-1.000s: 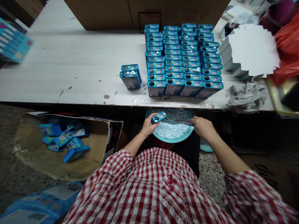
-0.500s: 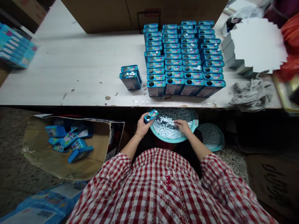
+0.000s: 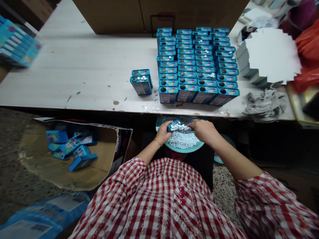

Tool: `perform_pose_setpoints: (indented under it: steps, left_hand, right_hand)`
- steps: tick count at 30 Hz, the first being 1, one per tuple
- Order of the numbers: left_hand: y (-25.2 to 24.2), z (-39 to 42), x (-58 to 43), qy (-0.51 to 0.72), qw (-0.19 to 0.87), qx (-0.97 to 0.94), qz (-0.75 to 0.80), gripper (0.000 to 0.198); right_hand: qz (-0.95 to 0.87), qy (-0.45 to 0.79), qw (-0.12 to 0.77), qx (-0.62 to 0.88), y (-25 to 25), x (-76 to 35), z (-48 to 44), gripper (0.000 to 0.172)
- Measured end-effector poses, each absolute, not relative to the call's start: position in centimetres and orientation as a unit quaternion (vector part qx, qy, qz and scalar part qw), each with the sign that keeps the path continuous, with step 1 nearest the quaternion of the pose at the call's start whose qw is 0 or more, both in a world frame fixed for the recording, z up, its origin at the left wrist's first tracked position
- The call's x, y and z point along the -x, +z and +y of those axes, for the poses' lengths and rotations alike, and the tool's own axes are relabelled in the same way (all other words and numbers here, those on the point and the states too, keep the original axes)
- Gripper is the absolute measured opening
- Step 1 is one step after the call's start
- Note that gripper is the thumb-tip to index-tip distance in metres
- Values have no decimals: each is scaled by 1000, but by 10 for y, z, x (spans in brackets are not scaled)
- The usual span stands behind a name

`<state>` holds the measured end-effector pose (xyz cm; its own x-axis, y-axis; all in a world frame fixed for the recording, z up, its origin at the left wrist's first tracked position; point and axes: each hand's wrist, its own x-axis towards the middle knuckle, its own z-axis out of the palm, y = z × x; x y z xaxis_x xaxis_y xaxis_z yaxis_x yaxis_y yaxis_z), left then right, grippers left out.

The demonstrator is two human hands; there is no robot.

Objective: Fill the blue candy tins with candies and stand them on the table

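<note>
My left hand (image 3: 163,132) grips a small blue box (image 3: 173,125) over a teal bowl (image 3: 185,148) full of small white candies (image 3: 181,139) on my lap. White candies lie heaped on the top of that box. My right hand (image 3: 203,131) is closed over the bowl, fingertips at the candies beside the box; what it holds is hidden. On the white table (image 3: 74,73) stands a block of several rows of upright blue boxes (image 3: 194,63) with round holes on top. Two more blue boxes (image 3: 141,81) stand apart to its left.
A torn cardboard box (image 3: 62,159) on the floor at left holds several loose blue boxes. A grey rag (image 3: 264,103) and stacked white cartons (image 3: 269,56) lie at the table's right. A large brown carton (image 3: 159,13) stands at the back. A second bowl (image 3: 219,157) sits under my right arm.
My left hand lowered the blue box into the bowl, and candies now sit on its top. My right hand moved left against the box.
</note>
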<state>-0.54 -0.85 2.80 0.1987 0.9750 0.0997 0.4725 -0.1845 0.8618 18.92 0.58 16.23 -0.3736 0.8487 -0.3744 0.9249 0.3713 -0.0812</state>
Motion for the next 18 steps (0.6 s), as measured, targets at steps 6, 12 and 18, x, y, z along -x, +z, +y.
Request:
perform_pose_setpoints:
  steps: [6, 12, 18]
  left_hand:
    - [24, -8, 4, 348, 344, -710, 506, 48]
    - [28, -11, 10, 378, 378, -665, 520, 43]
    - [28, -16, 35, 427, 397, -592, 556, 42]
  right_hand:
    - [841, -66, 204, -497, 194, -157, 0, 29]
    - [824, -52, 199, -528, 187, -196, -6, 29]
    - [755, -168, 196, -603, 70, -230, -13, 40]
